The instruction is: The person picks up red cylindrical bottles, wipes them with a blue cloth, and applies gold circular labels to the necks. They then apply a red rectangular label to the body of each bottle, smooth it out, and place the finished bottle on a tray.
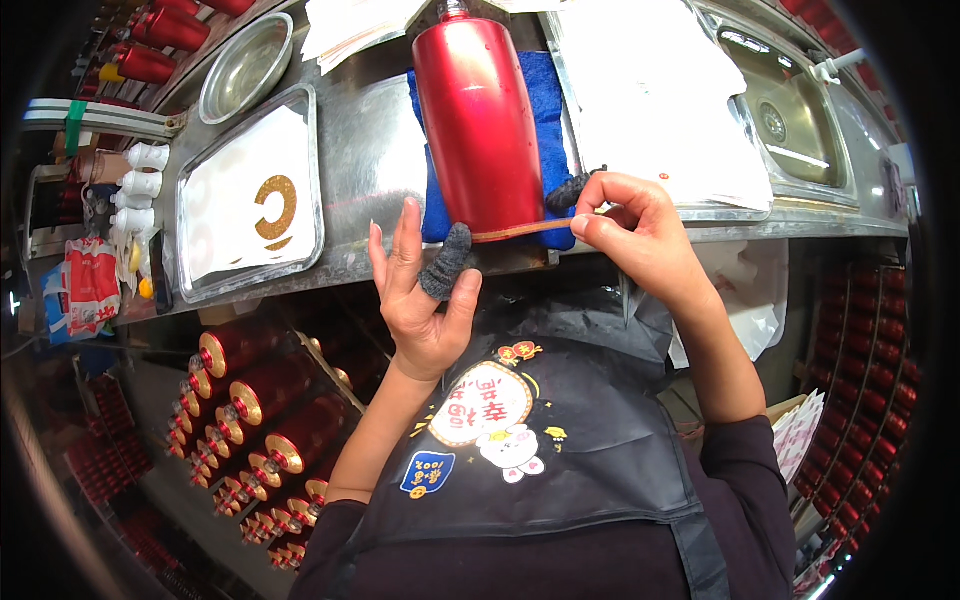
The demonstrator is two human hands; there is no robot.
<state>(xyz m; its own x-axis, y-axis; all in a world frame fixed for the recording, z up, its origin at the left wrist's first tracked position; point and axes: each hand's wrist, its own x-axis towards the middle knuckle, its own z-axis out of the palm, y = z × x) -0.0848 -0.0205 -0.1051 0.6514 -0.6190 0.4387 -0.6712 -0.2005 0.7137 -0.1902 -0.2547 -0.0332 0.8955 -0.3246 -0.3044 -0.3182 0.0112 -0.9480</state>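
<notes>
A large glossy red bottle [478, 120] lies on a folded blue cloth [545, 90], its neck pointing away from me and its base toward me. Along the base edge runs a narrow brownish-gold strip [520, 231]. My right hand [645, 235] pinches the strip's right end between thumb and fingers, just off the bottle. My left hand [418, 305] is open at the left of the base, its fingers apart, with one covered fingertip at the strip's left end. A dark grey finger cover [447, 262] sits on that finger, and another dark cover [573, 190] is on a right-hand finger.
Left of the bottle stands a metal tray [318, 200] with white sheets and a gold curved decal [277, 208]. Behind it is a metal bowl [245, 68]. White sheets [650, 100] lie at right, beside a sink [775, 115]. Several red bottles [285, 400] with gold-coloured collars stand below the bench.
</notes>
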